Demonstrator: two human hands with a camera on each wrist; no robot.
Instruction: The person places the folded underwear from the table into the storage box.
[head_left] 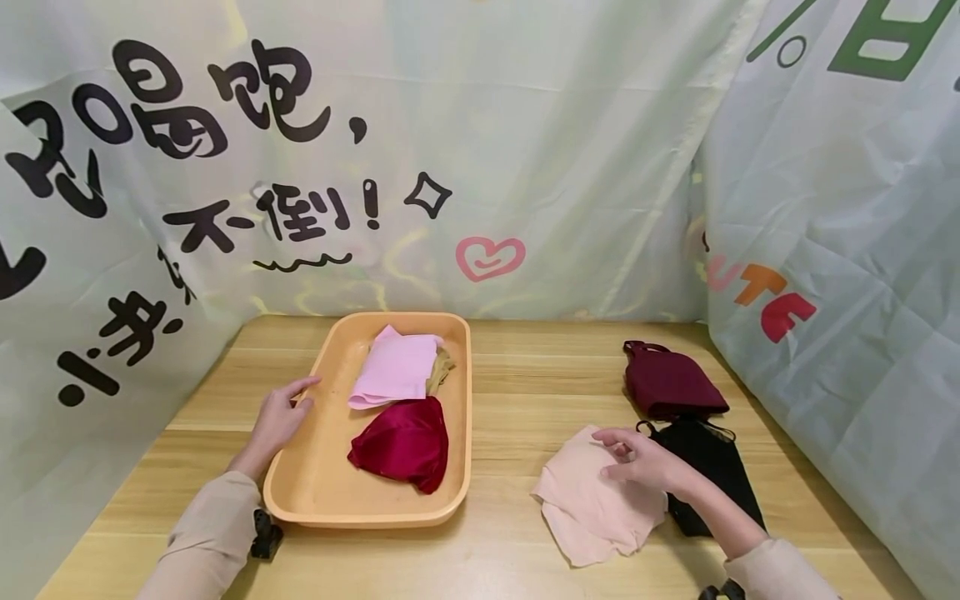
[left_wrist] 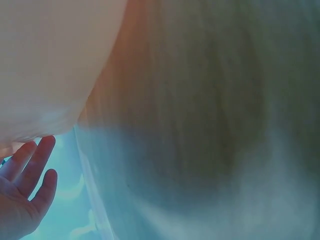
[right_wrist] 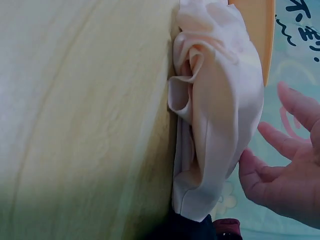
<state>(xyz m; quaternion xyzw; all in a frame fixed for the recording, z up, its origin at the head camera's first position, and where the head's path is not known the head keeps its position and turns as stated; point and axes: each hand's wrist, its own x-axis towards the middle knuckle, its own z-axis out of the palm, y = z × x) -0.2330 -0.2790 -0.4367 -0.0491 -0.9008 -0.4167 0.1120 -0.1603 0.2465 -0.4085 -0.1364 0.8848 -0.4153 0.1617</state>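
Observation:
An orange plastic tray [head_left: 315, 467] rests on the table, with my left hand [head_left: 277, 419] at its left rim, fingertips touching the edge. In the left wrist view the fingers [left_wrist: 44, 160] of that hand are spread and fairly straight beside the tray's pale side. Over a peach-coloured cloth garment [head_left: 585, 508], loosely bunched on the table, hovers my right hand [head_left: 641, 460] with relaxed, lightly bent fingers. The right wrist view has the same garment [right_wrist: 220, 105] rumpled, its edge close to the fingertips, and nothing gripped in the right hand [right_wrist: 290, 160].
Inside the tray lie a folded pink cloth [head_left: 397, 367], a tan piece [head_left: 441, 371] and a shiny dark red garment [head_left: 405, 442]. At the right are a burgundy garment [head_left: 671, 383] and a black strappy garment [head_left: 705, 467]. Printed fabric [head_left: 585, 167] walls the table's back and sides.

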